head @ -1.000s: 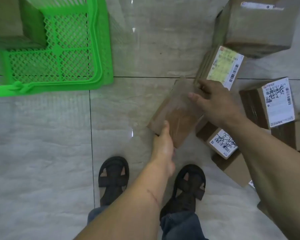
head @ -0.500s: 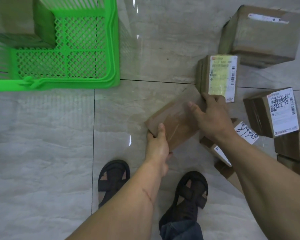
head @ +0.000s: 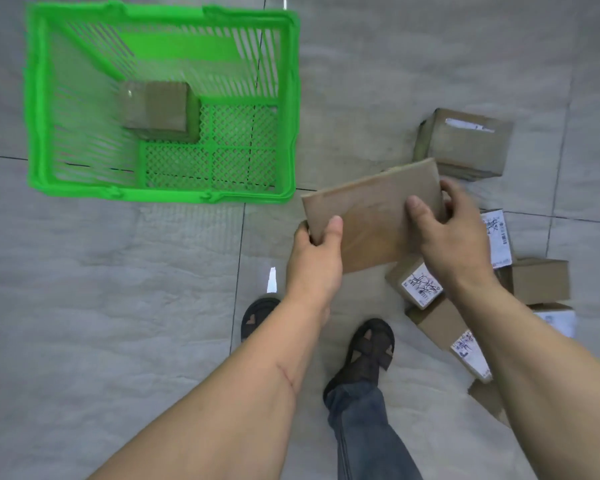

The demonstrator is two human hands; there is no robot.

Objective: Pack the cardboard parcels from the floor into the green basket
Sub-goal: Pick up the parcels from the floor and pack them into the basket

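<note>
To the left of our grip, and a bit farther away from us, sits the green basket (head: 291, 98) on the floor (head: 84, 306), and one brown parcel (head: 156, 110) already lies in its far left corner, so the near and right parts of the bottom look free for more. We hold a flat parcel (head: 371, 209) up off the floor, just to the right of the basket's near right corner. Our left hand (head: 314, 258) pinches its near left corner, thumb on top and fingers under. Our right hand (head: 451, 233) wraps around its right edge, thumb on top and fingers curled behind. We think this parcel is light, because it is thin, and stiff, because it stays flat and does not bend. The cardboard looks smooth, so it might slip if we let go with one hand. Holding two sides like this seems the safest way. Nothing stands between the parcel and the basket, only the basket's rim, which we must lift over. Under and to the right of our grip more parcels wait on the floor: a big box (head: 465, 143) behind our right hand, a small labelled box (head: 418, 282) below it, and others beside our right arm. Our sandals (head: 371, 344) are below the grip.
</note>
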